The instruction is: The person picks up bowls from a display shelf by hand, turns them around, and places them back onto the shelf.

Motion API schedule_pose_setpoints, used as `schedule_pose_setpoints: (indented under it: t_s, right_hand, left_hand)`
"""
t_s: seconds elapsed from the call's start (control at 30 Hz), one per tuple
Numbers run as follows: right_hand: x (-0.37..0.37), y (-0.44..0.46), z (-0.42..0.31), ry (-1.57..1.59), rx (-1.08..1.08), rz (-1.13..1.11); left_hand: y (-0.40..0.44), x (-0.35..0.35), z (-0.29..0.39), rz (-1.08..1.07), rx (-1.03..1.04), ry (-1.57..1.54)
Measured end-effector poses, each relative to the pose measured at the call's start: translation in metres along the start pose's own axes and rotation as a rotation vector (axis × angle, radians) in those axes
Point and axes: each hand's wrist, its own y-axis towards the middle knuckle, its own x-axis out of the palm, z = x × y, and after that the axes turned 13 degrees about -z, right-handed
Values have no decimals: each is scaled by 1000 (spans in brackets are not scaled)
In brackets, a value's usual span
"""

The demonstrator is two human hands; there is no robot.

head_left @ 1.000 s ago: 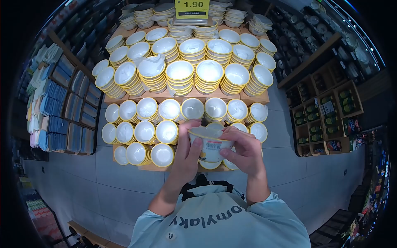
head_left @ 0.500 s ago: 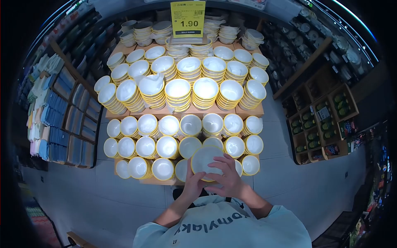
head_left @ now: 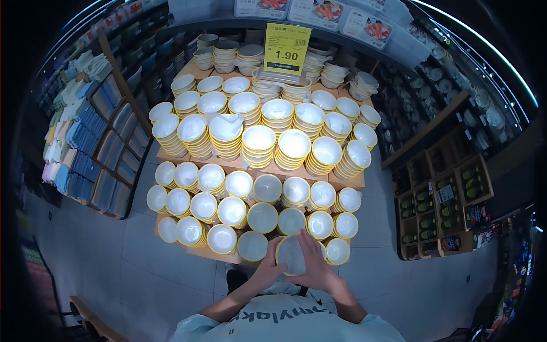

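Note:
Both my hands are around a white bowl with a yellow rim [head_left: 291, 254] at the near edge of the display, its mouth facing up toward me. On its left side, my left hand [head_left: 268, 269] grips the wall with the thumb near the rim. My right hand [head_left: 314, 263] wraps the right side, fingers along the far right wall. Whether more bowls sit under it is hidden. Just beyond are stacks of matching bowls, among them one stack [head_left: 292, 220] right behind and another [head_left: 252, 245] to the left.
A higher wooden tier [head_left: 228, 164] carries more bowl stacks and a yellow price sign [head_left: 286, 50] reading 1.90. Folded towels [head_left: 85, 137] fill a rack at left. A wooden shelf with green-labelled jars [head_left: 447, 199] stands at right. Grey tiled floor [head_left: 165, 268] surrounds the display.
The bowl has come down and nearer my body. My right fingers, spread over its mouth before, now lie along its right side. The view has tilted and shifted.

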Motion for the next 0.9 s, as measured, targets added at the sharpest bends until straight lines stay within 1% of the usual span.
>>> schedule_pose_setpoints:
  t_s: [0.13, 0.2, 0.23, 0.27, 0.33, 0.37, 0.4, 0.43, 0.47, 0.53, 0.6, 0.67, 0.8, 0.87, 0.9]
  right_hand:
    - [6, 8, 9, -50, 15, -9]
    - [4, 14, 12, -118, 141, -83]
    - [2, 20, 18, -113, 122, -69]
    - [2, 28, 25, -109, 125, -83]
    - [4, 45, 48, -155, 192, -46]
    - [6, 56, 60, -155, 194, -60]
    - [11, 65, 72, -187, 229, -10]
    - [14, 73, 85, -227, 261, 41]
    - [19, 82, 96, -228, 257, 30]
    - [31, 96, 113, -251, 277, 126]
    - [38, 104, 122, -269, 265, 113]
    - [43, 110, 125, -309, 244, 136]
    - [51, 117, 130, -353, 257, 130]
    - [54, 119, 131, -307, 357, 19]
    - [56, 120, 132, -308, 355, 19]
  left_hand:
    - [6, -9, -22, -29, -15, 113]
    - [14, -19, -51, -6, -19, 152]
    - [19, -22, -55, 14, -3, 207]
    - [17, -23, -59, 21, -11, 197]
    - [11, -20, -59, 179, -74, -59]
    - [5, -25, -80, 261, -13, -67]
    - [-7, -27, -85, 269, -23, -78]
    - [-14, -30, -87, 260, -81, -169]
    - [-20, -32, -89, 252, -138, -255]
    - [-32, -26, -95, 305, -117, -265]
    - [-41, -25, -98, 289, -157, -235]
    - [-46, -23, -97, 302, -138, -256]
    - [-52, -29, -95, 338, -60, -271]
    - [-55, -33, -90, 366, -64, -280]
    - [-56, -34, -88, 391, -71, -287]
